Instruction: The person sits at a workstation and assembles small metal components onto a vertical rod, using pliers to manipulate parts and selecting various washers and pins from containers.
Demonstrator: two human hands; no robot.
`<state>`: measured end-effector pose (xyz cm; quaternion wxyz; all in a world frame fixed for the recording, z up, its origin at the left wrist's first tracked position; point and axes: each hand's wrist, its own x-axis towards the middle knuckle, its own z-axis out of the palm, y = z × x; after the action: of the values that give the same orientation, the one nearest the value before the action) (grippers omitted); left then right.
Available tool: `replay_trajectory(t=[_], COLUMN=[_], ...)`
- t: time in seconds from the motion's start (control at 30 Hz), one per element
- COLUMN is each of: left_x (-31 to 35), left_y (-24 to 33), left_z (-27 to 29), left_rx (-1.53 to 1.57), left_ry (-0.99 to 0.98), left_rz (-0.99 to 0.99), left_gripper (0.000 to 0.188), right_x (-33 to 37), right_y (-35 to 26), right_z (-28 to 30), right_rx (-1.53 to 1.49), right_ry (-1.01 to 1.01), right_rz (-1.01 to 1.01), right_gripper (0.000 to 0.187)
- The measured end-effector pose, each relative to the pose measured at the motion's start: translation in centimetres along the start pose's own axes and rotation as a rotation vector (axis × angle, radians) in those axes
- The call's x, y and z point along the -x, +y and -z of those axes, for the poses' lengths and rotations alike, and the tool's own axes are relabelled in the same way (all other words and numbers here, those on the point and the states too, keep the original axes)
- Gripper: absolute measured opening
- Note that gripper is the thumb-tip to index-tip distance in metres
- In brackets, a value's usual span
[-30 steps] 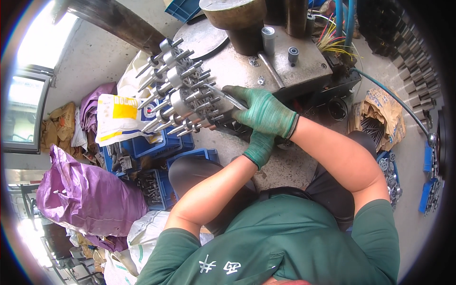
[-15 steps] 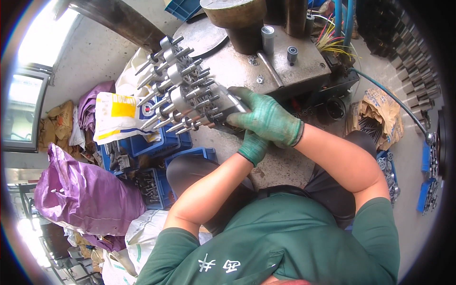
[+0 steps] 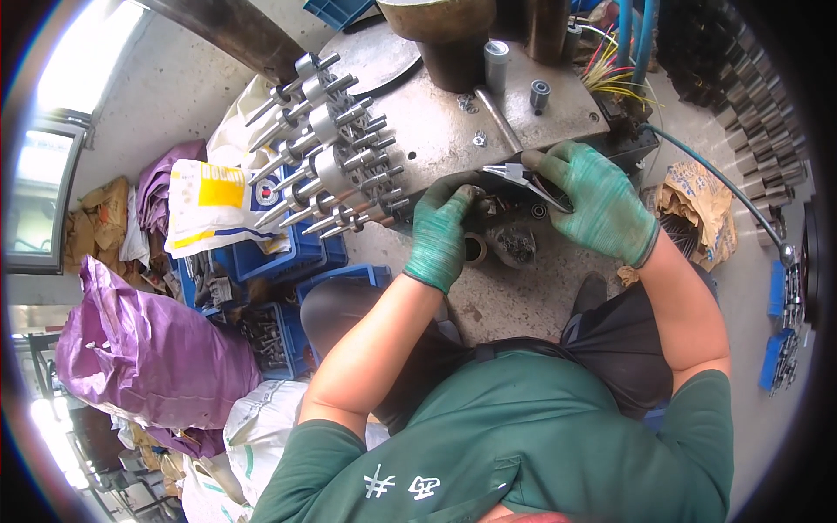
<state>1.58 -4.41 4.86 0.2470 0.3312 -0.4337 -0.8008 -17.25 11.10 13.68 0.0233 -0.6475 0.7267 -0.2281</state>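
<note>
Both my hands wear green work gloves with darkened fingertips. My right hand [image 3: 602, 202] is closed around a pair of pliers [image 3: 516, 173], whose pointed metal jaws aim left over the bench's front edge. Facing it, my left hand [image 3: 440, 234] has thumb and fingers pinched together; a small dark thing shows at the tips, too hidden to name. Left of that hand, several metal shafts with round collars [image 3: 334, 170] stand in a stack at the bench edge. On the steel bench [image 3: 440, 131] lie a rod [image 3: 499, 122] and small rings [image 3: 467, 104].
A grey tube [image 3: 495, 65] and a short cylinder [image 3: 540, 94] stand on the bench beside a thick press column [image 3: 445, 65]. Blue bins [image 3: 288, 336], a purple sack [image 3: 153, 349] and a white-yellow bag [image 3: 209, 205] crowd the left. A torn paper sack [image 3: 697, 209] sits right.
My hands have come apart from beside the shaft stack. The right moved rightward and now shows the pliers; the left moved slightly left and turned upward, fingers pinched.
</note>
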Motion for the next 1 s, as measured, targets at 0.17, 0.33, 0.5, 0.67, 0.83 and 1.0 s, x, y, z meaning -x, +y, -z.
replay_trajectory(t=[0.17,0.33,0.5,0.67,0.83,1.0], left_x=[-0.2,0.0,0.1,-0.3,-0.4,0.1], left_y=[0.3,0.5,0.5,0.0,0.0,0.4], left_z=[-0.1,-0.7,-0.6,-0.2,-0.1,-0.6], left_rx=[0.002,-0.030,-0.079,-0.104,-0.108,-0.109], left_ry=[0.042,0.069,0.053,0.061,0.051,0.070], left_rz=[0.005,0.010,-0.012,-0.037,-0.039,-0.025], left_gripper=[0.025,0.025,0.025,0.026,0.027,0.027], right_x=[1.3,1.4,1.3,1.3,1.3,1.3], right_y=[0.7,0.2,-0.4,-0.1,0.2,0.2], right_z=[-0.8,-1.6,-1.6,-1.8,-2.0,-2.2], right_rx=[0.082,0.107,0.130,0.119,0.161,0.181], right_ry=[0.030,-0.001,-0.019,0.004,-0.006,-0.016], right_rz=[0.064,0.087,0.068,0.077,0.091,0.085], right_gripper=[0.074,0.074,0.068,0.066,0.066,0.064])
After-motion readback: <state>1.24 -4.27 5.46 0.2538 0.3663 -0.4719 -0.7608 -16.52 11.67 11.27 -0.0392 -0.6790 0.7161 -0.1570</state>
